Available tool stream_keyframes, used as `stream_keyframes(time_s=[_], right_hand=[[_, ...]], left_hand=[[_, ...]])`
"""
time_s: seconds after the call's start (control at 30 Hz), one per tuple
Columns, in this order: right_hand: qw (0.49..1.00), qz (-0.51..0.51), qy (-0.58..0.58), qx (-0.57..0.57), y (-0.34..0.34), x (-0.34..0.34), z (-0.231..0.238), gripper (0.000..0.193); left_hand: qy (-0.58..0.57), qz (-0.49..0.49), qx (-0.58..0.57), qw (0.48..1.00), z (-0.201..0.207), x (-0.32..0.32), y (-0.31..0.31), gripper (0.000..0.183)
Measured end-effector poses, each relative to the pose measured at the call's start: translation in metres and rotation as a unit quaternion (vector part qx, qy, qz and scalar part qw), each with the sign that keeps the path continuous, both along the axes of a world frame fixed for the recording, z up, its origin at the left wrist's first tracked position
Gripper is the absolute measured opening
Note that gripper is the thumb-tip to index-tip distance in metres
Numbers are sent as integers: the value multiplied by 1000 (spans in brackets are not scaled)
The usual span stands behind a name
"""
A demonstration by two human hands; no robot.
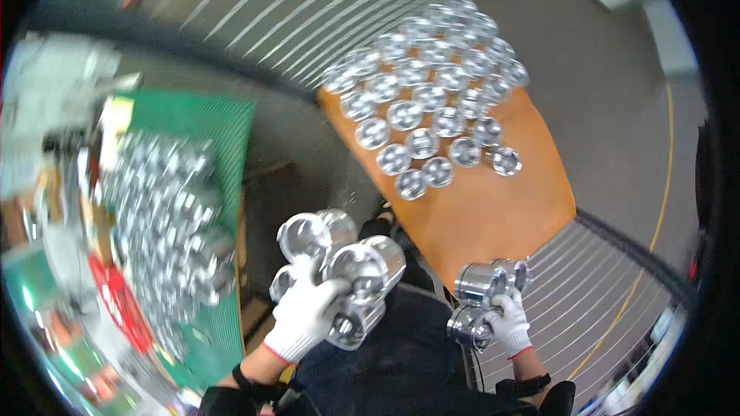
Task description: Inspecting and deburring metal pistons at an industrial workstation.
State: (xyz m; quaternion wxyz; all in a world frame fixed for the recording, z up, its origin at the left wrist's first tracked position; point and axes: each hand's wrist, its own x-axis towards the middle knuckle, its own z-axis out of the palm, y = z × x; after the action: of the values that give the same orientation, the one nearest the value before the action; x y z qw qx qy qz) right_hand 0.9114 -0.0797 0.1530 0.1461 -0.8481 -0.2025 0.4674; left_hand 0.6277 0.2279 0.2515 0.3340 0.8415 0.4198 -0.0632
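My left hand (307, 310), in a white glove, is closed round a cluster of several shiny metal pistons (360, 270); some show their hollow open ends. The cluster is held in the air in front of my body, between the two work surfaces. My right hand (509, 322), also gloved, grips another group of pistons (479, 283) with grooved sides, at the near end of the orange-brown sheet (493, 219). Its fingers are partly hidden by the metal. Many more pistons (422, 142) stand in rows on the far half of that sheet.
To the left, a green ribbed mat (231, 127) bears a blurred heap of metal parts (166, 223), with a red item (119, 300) beside it. A wire rack (308, 15) with parallel bars extends beyond and beneath the sheet. A yellow line (664, 208) runs along the floor at right.
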Motion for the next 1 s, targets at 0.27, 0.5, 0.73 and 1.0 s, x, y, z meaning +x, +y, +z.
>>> stream_keyframes(time_s=[0.27, 0.5, 0.73, 1.0], right_hand=[[973, 75, 14, 219, 37, 21, 25, 29], [907, 364, -29, 210, 110, -14, 110, 34], [773, 564, -10, 289, 195, -133, 153, 32], [559, 773, -30, 300, 271, -347, 213, 33]], left_hand=[[-61, 259, 41, 963, 60, -121, -129, 39], [22, 496, 92, 863, 94, -207, -252, 39], [40, 642, 95, 760, 63, -300, -334, 34], [26, 704, 96, 703, 15, -457, -346, 28]])
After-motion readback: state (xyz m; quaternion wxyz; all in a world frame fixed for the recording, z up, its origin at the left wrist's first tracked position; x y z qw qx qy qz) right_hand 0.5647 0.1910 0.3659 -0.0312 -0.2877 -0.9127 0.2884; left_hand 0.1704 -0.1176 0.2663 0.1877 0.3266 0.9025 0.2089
